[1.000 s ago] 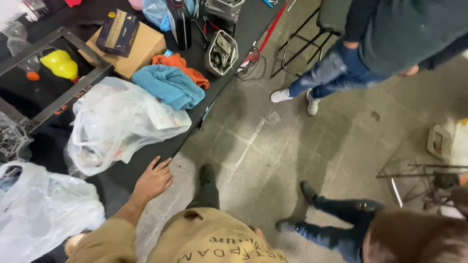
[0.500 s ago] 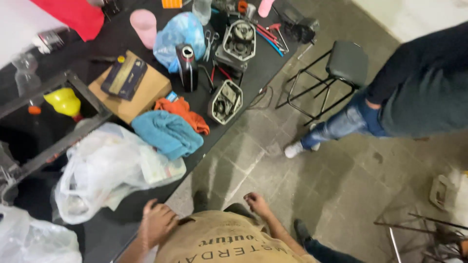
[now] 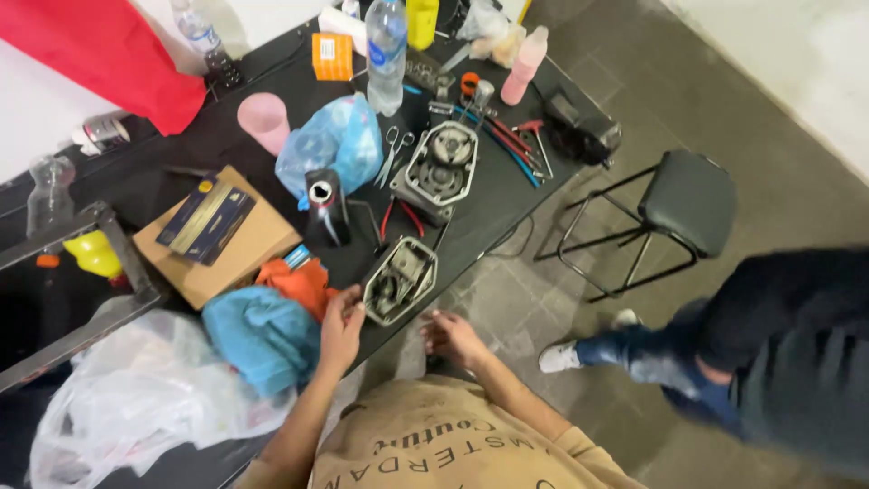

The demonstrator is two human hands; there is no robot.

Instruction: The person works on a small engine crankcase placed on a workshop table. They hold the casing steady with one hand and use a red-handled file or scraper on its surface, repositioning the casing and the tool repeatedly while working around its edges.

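My left hand (image 3: 340, 331) reaches to the black table's front edge, its fingertips touching the lower left corner of a grey metal engine casing (image 3: 400, 279). An orange cloth (image 3: 299, 282) and a blue cloth (image 3: 262, 337) lie just left of that hand. My right hand (image 3: 455, 339) hovers with spread fingers just off the table edge, below and right of the casing, holding nothing. A second, larger metal casing (image 3: 442, 170) lies further back on the table (image 3: 507, 195), with red-handled pliers (image 3: 399, 217) between the two casings.
A black cylinder (image 3: 324, 208), a blue plastic bag (image 3: 333, 145), a pink cup (image 3: 263, 120), a water bottle (image 3: 386, 52), a cardboard box (image 3: 228, 249) and white plastic bags (image 3: 145, 398) crowd the table. A black stool (image 3: 674, 213) stands on the right. Another person (image 3: 751, 353) stands close by.
My view has swung up over the table. Both hands have moved forward from my waist; the left hand now touches the near engine casing. The other person has shifted to the lower right.
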